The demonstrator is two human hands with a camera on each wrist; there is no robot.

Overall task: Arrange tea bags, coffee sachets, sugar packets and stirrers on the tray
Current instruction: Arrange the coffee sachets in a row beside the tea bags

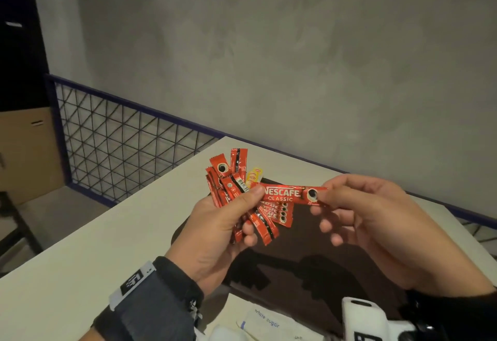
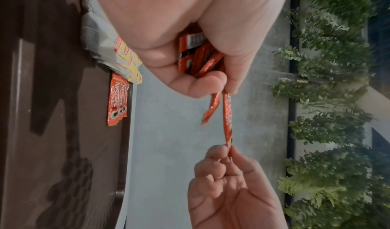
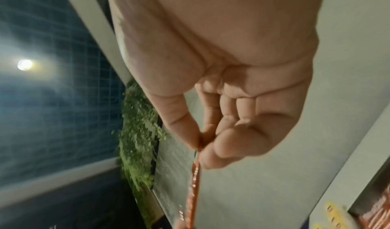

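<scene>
Left hand [image 1: 215, 222] grips a fanned bunch of red foil stick coffee sachets [image 1: 228, 179], thumb pressed across the top, fingers curled under. Reads as a holding stock to feed from. Right hand [image 1: 371, 222] pinches the far end of one red Nescafe Classic sachet [image 1: 290, 196] between thumb and forefinger; its near end sits under the left thumb. Spare fingers hang loosely curled. My read: one stick being drawn off the bunch so it goes down singly, label up.

Both hands hover above the dark brown tray [image 1: 317, 265], not touching it. Already on the tray: a neat overlapping row of red sachets [image 2: 117, 99] at its far edge, labels aligned; that's probably the pattern to extend. Yellow tea bag packets [image 2: 128, 60] lie just beside that row on crumpled clear plastic.

White paper sugar packet [image 1: 266, 323] lies near the tray's near edge, not arranged yet. No stirrers visible.

Surface: white tabletop [image 1: 107, 233], matte. Behind it a blue-framed wire mesh railing [image 1: 121, 136] and grey concrete wall [image 1: 269, 58]. Green foliage [image 2: 329, 99] in the wrist views. Dim lighting.
</scene>
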